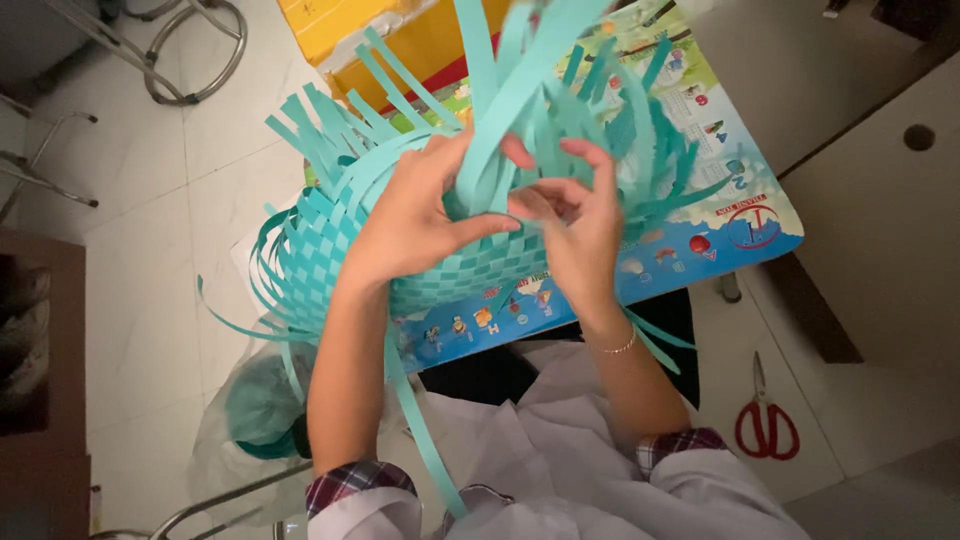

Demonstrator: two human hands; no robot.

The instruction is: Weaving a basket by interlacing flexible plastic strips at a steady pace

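A home room: white tiled floor (pixel 170 200), colourful children's table (pixel 740 215).

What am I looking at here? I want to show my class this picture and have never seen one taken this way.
The one picture comes from a camera worn on a person's head, looking down at their own bare hands. The left hand presses on a half-woven teal basket made of flat strips. The right hand pinches loose strips that stick up. The basket rests on a small table with a colourful printed top. Red scissors lie on the floor beside it.
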